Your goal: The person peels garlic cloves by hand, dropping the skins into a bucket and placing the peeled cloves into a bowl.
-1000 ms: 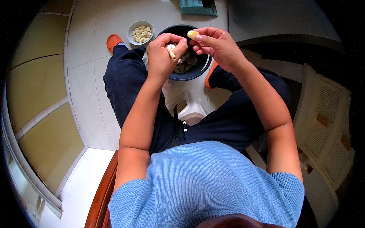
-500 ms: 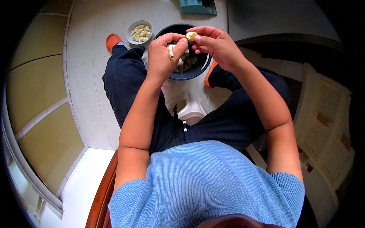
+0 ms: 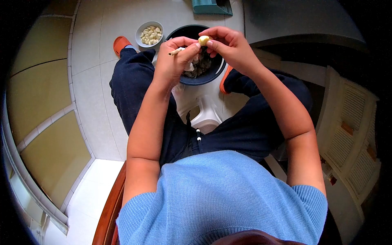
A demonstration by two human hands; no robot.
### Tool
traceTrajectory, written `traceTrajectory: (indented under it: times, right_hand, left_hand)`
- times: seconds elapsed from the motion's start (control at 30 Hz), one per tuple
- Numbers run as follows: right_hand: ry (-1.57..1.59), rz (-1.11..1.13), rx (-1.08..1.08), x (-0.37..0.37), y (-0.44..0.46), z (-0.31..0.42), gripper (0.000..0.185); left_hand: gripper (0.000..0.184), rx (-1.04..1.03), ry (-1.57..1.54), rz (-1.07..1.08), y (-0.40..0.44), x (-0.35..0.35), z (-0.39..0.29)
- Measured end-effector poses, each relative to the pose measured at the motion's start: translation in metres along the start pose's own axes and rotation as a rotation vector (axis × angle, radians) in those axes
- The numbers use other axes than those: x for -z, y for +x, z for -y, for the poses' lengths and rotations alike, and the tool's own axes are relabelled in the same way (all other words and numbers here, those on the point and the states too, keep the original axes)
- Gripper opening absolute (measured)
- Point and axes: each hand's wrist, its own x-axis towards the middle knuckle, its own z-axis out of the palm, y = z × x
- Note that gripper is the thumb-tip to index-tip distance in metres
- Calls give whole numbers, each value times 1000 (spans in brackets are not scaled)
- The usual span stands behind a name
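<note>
A pale yellow garlic clove [image 3: 203, 40] is pinched between the thumb and fingers of my right hand [image 3: 233, 50]. My left hand [image 3: 173, 61] is curled closed around a garlic bulb [image 3: 176, 52], whose dry stem pokes out past the thumb. Its thumb and forefinger tips meet at the clove's left side. Both hands are above a dark bucket [image 3: 195, 81] with dry-looking skins and scraps inside. Beyond my left hand, a white bowl [image 3: 140, 39] contains many pale peeled cloves.
A teal dustpan [image 3: 211, 7] lies on the tiled floor [image 3: 96, 32] at the top. Orange shoes [image 3: 121, 44] flank the bucket. A white plastic stool [image 3: 203, 109] is between my legs. Dark furniture [image 3: 294, 24] is at the upper right, with a slatted pale panel [image 3: 351, 122] below it.
My left hand has turned, so the stem now points left instead of down. The clove has rotated a little in my fingertips and shifted slightly.
</note>
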Motion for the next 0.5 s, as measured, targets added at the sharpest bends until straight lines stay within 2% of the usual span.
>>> traceTrajectory:
  times: [0.17,0.5]
  right_hand:
    - [-127,-15,67,-3,0,-5,23]
    - [-92,-5,13,-5,4,-6,24]
  left_hand:
    - [15,2,-36,-37,-2,-2,2]
    - [16,-30,50,-155,1,-6,12]
